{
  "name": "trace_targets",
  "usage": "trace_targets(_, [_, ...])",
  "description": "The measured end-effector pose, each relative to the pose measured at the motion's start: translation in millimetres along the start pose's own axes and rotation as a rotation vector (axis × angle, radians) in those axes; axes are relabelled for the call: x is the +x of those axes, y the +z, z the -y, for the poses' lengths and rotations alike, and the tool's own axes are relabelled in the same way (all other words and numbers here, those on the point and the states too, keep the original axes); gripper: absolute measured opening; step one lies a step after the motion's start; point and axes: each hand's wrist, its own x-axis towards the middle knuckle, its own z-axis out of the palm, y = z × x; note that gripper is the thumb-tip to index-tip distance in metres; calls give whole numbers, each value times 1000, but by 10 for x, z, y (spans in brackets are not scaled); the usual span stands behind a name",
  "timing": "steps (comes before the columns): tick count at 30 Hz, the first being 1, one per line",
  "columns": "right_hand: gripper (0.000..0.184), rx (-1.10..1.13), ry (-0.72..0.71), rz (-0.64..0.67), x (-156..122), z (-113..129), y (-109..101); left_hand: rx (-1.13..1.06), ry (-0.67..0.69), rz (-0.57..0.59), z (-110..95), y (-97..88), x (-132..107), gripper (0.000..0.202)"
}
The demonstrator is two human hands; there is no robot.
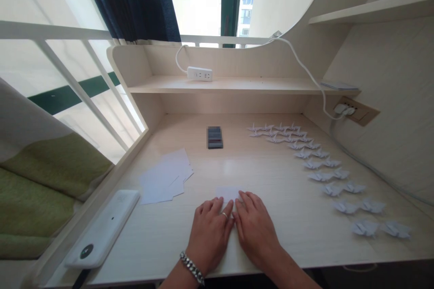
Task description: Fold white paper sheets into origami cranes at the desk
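Sheet (226, 192) of white paper lies at the lower centre of the frame, flat on the pale desk (281, 171), its near part covered by both hands. Left hand (210, 230) rests palm down on it, fingers stretched out flat rather than curled; it wears a ring (224, 215), and a chain bracelet (192, 268) circles the wrist at the bottom edge. Right hand (253, 228) lies just beside it in the same flattened, wide pose, fingertips on the paper. Whether either thumb touches the sheet, I cannot tell.

Left of centre, loose papers (164, 176) overlap in a fanned pile. A white device (103, 230) with a round dark dial lies slantwise at lower left. Above the hands, near mid-frame, sits a dark block (214, 137), its face blurred. Folded paper cranes (318, 164) run in rows down the right side, from right of centre to the lower right corner.

Across the upper middle, a power strip (200, 74) rests on the shelf (237, 84). A white cable (305, 70) drops to a socket (364, 112) at right. Curtain (135, 9) hangs at upper left.
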Motion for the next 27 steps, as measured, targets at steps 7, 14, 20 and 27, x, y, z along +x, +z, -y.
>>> trace_targets(7, [39, 92, -78, -8, -46, 132, 143, 12, 55, 4, 42, 51, -26, 42])
trace_targets(14, [41, 81, -39, 42, -44, 167, 79, 116, 96, -64, 177, 141, -144, 44])
trace_targets(20, [39, 45, -17, 81, -27, 209, 46, 160, 42, -114, 334, 51, -237, 41])
trace_targets(27, [39, 50, -6, 70, -26, 225, 109, 80, 54, 19, 185, 17, -147, 51])
